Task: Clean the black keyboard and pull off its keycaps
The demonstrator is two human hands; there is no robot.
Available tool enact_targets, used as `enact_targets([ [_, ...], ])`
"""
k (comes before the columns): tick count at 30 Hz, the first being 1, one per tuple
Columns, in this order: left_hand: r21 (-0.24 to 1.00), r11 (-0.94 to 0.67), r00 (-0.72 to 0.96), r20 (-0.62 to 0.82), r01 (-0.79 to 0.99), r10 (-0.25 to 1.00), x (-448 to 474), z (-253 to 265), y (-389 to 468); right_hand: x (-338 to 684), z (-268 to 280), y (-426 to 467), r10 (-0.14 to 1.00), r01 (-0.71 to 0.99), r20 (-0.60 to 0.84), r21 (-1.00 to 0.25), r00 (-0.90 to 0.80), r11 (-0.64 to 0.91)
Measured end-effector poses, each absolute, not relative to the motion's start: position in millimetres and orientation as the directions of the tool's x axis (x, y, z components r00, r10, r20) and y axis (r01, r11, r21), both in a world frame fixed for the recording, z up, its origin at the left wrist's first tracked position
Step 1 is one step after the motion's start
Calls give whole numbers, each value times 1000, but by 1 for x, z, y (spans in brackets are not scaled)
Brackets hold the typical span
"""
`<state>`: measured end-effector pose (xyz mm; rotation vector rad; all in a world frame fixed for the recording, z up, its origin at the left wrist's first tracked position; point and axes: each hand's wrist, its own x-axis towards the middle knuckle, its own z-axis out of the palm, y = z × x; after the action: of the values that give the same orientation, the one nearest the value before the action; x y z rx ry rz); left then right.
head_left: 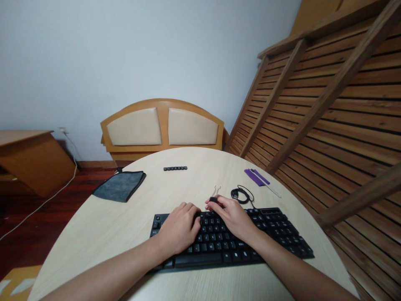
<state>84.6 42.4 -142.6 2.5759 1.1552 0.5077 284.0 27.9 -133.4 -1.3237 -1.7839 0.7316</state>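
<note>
A black keyboard (200,260) lies in front of me on the round table. My left hand (180,228) rests on its upper left part, with the fingers curled over the back edge and the thumb toward the middle keys. Above the top row, my right hand (230,215) pinches a keycap puller (213,199) by its black handle. Its two thin wire prongs point up and away from me, with nothing visible between them. Farther back, several black keycaps (175,168) stand in a straight row. Both hands and forearms hide part of the keys.
A coiled black cable (239,194) lies behind the keyboard. To the right is a purple cloth (257,177) with a thin pale stick (274,191) beside it. A dark grey pouch (119,186) lies at left on the pale table (103,242). Slatted wood (313,138) leans close at right.
</note>
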Motion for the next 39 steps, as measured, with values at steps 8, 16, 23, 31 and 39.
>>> enact_targets([
  [8,383,-645,628,188,661,755,84,-140,41,283,-133,25,949,498,248,-809,-193,313],
  [16,378,-647,627,194,662,755,84,-140,41,283,-133,26,959,478,236,-831,-158,284],
  [23,384,-655,628,214,650,748,84,-142,41,283,-137,27,962,491,241,-827,-129,274],
  [31,379,-659,633,211,650,745,85,-141,42,284,-136,27,966,439,205,-862,-158,254],
  [39,371,-654,634,192,659,749,84,-140,40,283,-134,22,941,610,263,-717,-211,337],
])
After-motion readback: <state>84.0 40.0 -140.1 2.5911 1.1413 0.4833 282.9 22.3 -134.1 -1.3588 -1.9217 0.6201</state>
